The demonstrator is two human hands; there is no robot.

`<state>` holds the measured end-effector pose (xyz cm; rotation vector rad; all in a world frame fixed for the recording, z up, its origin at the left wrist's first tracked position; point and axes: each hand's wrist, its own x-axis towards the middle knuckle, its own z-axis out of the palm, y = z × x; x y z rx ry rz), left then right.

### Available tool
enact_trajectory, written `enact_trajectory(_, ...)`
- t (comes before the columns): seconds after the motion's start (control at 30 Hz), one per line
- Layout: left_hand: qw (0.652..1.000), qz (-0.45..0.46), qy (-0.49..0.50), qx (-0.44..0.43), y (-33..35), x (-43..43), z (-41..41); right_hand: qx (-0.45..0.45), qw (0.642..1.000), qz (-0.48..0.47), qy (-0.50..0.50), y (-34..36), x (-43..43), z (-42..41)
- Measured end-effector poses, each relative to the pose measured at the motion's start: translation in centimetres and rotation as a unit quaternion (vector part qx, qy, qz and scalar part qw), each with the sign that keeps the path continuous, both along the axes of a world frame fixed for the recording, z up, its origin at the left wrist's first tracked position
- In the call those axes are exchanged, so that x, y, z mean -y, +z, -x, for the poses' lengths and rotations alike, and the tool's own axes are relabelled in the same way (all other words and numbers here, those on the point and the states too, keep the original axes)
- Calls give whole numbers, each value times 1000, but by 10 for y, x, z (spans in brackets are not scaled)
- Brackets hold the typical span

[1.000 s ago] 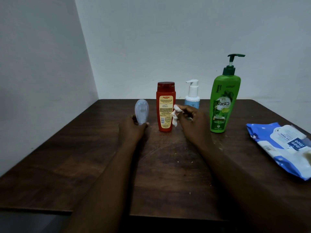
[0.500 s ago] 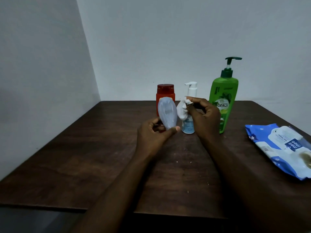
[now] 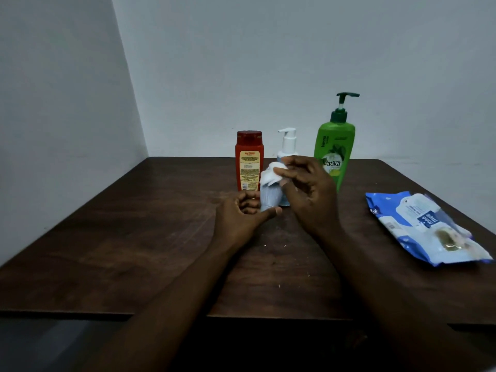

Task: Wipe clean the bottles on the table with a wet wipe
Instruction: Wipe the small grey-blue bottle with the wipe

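1. Back wall (image 3: 295, 63): plain, pale grey-white finish.
2. Left wall (image 3: 53, 103): same finish; meets the back wall at a vertical corner.
3. Table (image 3: 134, 237): dark brown wood, grain visible, small pale specks on top; set into the corner against both walls.
4. Lighting: dim and even.

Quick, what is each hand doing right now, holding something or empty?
Left hand: grips the small pale bottle.
Right hand: pinches the white wet wipe at the bottle's top.
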<state>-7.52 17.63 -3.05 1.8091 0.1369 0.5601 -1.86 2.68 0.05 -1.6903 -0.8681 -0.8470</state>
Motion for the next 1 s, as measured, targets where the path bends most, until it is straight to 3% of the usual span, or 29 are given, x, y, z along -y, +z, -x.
enact_trajectory(0.1,1000,5,-11,6,0,-1,-1,37,997,47,-45,-4,-5,-2)
enact_trajectory(0.23,999,40,-31,-10,1,-2,-3,39,995,28,-88,-7,-2,-10)
enact_trajectory(0.37,994,87,-59,-23,2,-2,-4,0,997,16,-78,-7,-1,-13)
enact_trajectory(0.57,980,187,-61,-24,4,-8,-2,-5,994,96,-50,-10,-8,-6)
enact_trajectory(1.0,986,141,-86,-34,5,-10,-2,-23,979,203,20,-10,15,12)
